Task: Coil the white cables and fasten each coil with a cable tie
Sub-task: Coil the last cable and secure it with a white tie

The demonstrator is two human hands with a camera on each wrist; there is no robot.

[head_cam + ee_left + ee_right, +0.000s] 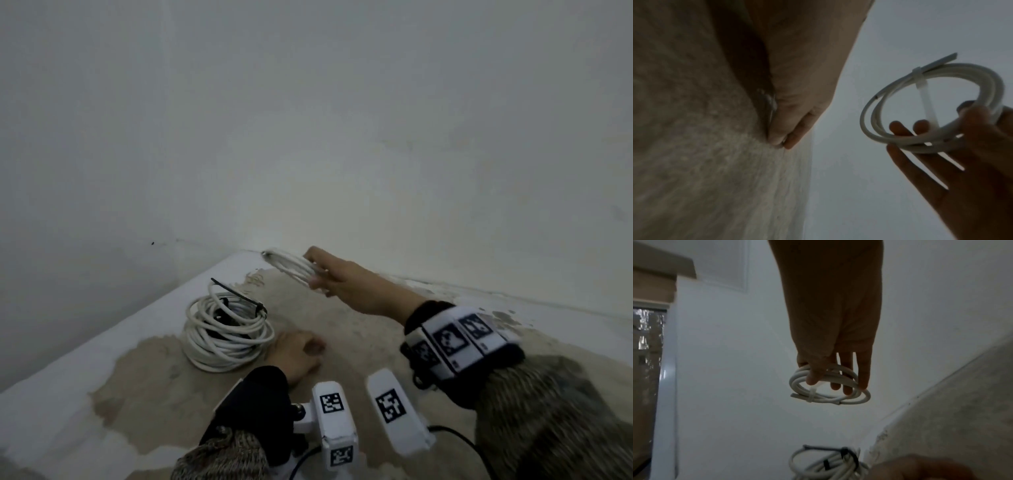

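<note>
My right hand [317, 274] reaches toward the far wall and holds a small white cable coil [291, 269] above the table, thumb over it and fingers through the loop. A pale cable tie [811, 394] wraps this small coil [830, 386]; its tail [941, 60] sticks out. A larger white coil [227, 334] lies on the table at left, bound by a black cable tie [239, 298]. My left hand [299, 353] rests on the table just right of that coil with its fingers [791, 138] curled under, nothing visible in them.
The table [342, 318] is worn beige with white edges and sits in a corner of white walls [308, 137]. White marker blocks [397, 411] with black cords are near the front edge. A window and a box [653, 280] show at the left of the right wrist view.
</note>
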